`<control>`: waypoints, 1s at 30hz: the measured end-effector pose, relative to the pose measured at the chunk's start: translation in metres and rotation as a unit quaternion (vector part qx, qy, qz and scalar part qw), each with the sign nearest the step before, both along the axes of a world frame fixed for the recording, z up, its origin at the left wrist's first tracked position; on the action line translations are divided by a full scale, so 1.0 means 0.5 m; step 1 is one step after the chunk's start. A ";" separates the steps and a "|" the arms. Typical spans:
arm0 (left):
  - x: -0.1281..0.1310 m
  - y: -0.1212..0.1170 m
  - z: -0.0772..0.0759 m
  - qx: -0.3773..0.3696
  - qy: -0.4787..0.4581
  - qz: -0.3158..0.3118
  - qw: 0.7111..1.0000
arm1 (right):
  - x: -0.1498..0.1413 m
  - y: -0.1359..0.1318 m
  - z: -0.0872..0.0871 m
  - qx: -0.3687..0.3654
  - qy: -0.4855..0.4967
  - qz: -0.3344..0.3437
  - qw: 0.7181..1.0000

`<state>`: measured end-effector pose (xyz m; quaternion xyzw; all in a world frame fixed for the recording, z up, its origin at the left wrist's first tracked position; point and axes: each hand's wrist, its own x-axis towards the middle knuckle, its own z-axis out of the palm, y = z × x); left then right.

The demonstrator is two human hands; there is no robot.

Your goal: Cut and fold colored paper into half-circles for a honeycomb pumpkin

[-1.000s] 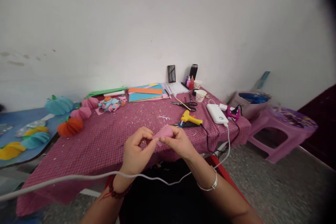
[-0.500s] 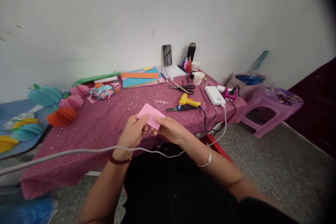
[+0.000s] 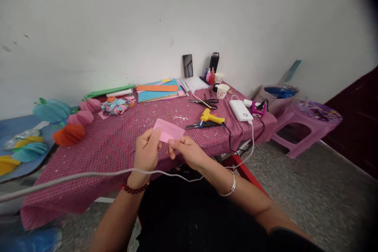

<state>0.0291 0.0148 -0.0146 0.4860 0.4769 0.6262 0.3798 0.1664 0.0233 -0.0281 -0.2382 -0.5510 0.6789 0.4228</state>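
Observation:
A small pink piece of paper [image 3: 169, 130] is held up between my two hands, just over the front edge of the table. My left hand [image 3: 147, 150] pinches its left side, thumb on top. At the lower right edge, my right hand [image 3: 186, 150] grips the same paper between thumb and fingers. Beyond the paper lies a yellow hot glue gun [image 3: 213, 117], resting by a dark-bladed cutting tool [image 3: 203, 125]. Black-handled scissors [image 3: 206, 103] and a thin wooden stick [image 3: 202, 101] lie farther back.
Paper pumpkins [image 3: 69, 133] and a heap of paper scraps [image 3: 118, 104] occupy the left. Coloured sheets [image 3: 158, 95] lie at the back. A white power bank [image 3: 241, 111], paper cups [image 3: 222, 91] and a purple stool [image 3: 310, 126] are right. A white cable [image 3: 88, 174] crosses before me.
The pink paper has turned to lie more level and shows a wider face. My right hand has shifted its hold towards the paper's lower edge. The view has tilted slightly.

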 end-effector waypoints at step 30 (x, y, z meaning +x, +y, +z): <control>-0.156 0.224 -0.040 -0.207 0.164 -0.196 0.944 | -0.021 0.272 -0.049 0.070 -0.268 0.090 0.957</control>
